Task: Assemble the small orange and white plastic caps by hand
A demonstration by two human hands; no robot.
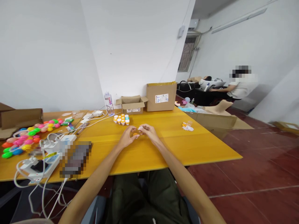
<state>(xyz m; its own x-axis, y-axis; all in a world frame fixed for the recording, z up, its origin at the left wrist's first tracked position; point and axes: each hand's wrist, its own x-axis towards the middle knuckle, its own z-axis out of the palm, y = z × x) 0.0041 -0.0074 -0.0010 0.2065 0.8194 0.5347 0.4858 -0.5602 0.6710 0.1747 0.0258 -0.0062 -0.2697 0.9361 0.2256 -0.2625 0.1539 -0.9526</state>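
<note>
Both my hands meet over the middle of the wooden table (pixel 161 149). My left hand (pixel 127 137) is curled, with a small orange piece (pixel 135 134) between its thumb and fingers. My right hand (pixel 149 131) pinches a small white piece (pixel 140 128), close to the left fingertips but apart from the orange one. Both pieces are too small and blurred to tell their kind. Just beyond my left hand stands a cluster of small round containers (pixel 122 119), mostly white and orange, a few with teal. Right of my hands lies a little pile of white and orange parts (pixel 187 126).
At the back stand an open small carton (pixel 133 105), a larger closed carton (pixel 161 97) and a water bottle (pixel 108 104). Colourful plastic balls (pixel 23 140), power strips (pixel 50 158) with cables and a dark phone (pixel 77 159) occupy the left. A person (pixel 243 84) sits far right.
</note>
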